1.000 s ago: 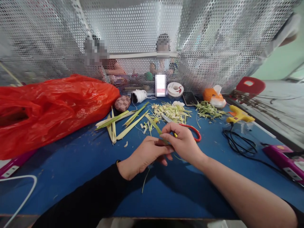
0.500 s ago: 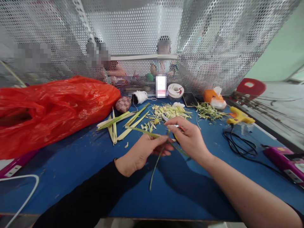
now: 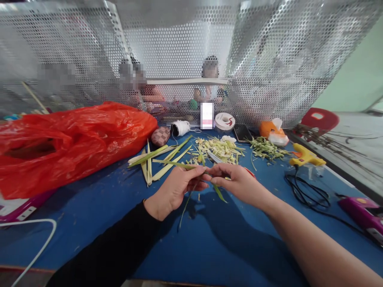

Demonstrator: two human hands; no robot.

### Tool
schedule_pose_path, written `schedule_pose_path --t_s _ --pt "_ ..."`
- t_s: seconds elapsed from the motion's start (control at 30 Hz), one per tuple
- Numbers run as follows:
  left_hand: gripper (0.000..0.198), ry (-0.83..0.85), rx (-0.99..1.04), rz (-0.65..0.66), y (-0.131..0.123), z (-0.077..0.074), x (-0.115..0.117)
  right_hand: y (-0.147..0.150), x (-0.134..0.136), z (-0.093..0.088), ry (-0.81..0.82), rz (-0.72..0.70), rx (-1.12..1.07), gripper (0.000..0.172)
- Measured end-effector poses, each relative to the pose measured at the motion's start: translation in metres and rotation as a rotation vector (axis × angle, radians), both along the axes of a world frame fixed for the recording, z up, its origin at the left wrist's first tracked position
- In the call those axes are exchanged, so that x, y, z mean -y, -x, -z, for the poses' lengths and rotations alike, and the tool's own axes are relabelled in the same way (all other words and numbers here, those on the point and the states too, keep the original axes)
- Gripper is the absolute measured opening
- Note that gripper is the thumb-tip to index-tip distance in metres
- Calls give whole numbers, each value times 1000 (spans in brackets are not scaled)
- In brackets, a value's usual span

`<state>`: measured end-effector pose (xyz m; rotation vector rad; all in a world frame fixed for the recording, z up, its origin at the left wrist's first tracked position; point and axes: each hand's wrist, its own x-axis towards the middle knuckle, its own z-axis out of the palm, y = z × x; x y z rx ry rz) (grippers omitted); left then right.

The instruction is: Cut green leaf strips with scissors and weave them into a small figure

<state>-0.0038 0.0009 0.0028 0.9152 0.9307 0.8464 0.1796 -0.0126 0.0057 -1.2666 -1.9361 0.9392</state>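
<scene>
Crossed strips of green leaf meet at my fingertips in the middle. My left hand pinches them between thumb and fingers; one strip sticks out to the left, and a thin one hangs toward me. From the right, my right hand closes thumb and fingertips on the same strips, touching the left fingers. Just past the right hand show a pale metal blade and a red handle, seemingly of scissors; their middle is hidden, and I cannot tell whether they rest on the table. Chopped leaf bits lie behind.
Long pale-green leaves lie left, beside a red plastic bag. At the back stand white twine, a ribbon spool and a lit phone. A yellow glue gun and cable lie right. People sit behind the perforated screen.
My right hand has turned and moved its fingertips to the strips at the left fingers. The red handle, earlier in that hand, now shows behind it. The view has tilted slightly.
</scene>
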Motion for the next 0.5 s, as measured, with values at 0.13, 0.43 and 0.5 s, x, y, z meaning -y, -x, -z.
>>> schedule_pose_path --t_s 0.13,0.43,0.5 --pt "20 35 24 -19 0 0 -1 2 1 3 -48 52 70 10" --pt "15 -186 -151 -181 -9 8 -4 4 12 -5 -226 93 215 19" --pt "12 -213 -167 -242 -12 10 -3 6 13 -5 -186 86 217 19"
